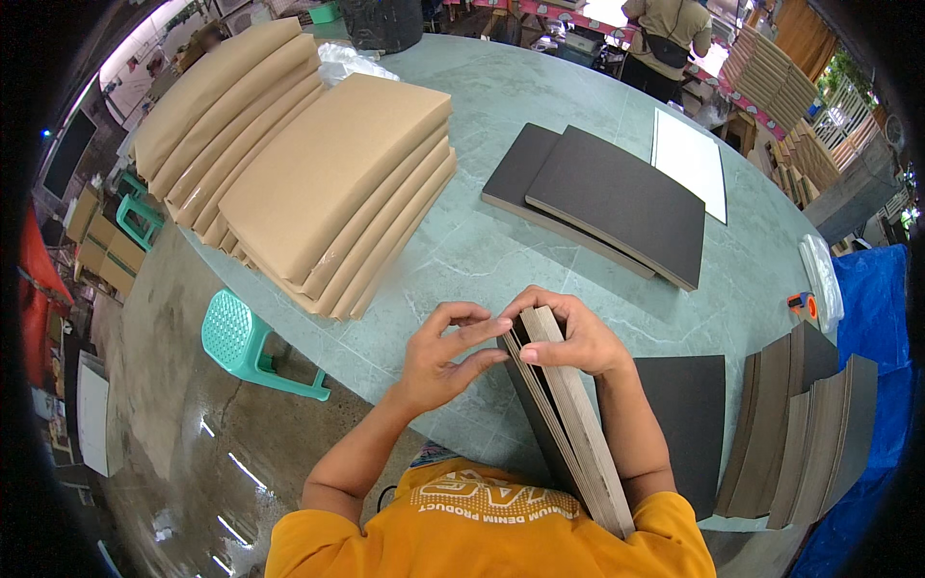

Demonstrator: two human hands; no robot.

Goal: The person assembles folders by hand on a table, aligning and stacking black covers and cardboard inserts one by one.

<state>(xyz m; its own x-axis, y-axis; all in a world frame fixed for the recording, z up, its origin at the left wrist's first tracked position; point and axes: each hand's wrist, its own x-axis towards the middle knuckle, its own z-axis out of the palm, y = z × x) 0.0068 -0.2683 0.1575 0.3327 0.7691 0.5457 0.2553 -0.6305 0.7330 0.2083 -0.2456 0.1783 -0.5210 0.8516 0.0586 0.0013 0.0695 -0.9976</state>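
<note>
Your right hand's (585, 335) fingers close round the grey card stack (588, 448), maybe to steady it. Your left hand (436, 358) curls half open at its edge; I can't tell if it grips.

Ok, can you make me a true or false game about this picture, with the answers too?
1. The right hand holds a stack. True.
2. The left hand lies flat on the table. False: the left hand is raised, its fingertips at the stack's top end.
3. The brown packs are left of the white sheet. True.
4. The nearest stool is red. False: that stool is green.
5. The blue tarp is on the picture's left. False: it is on the right.
</note>
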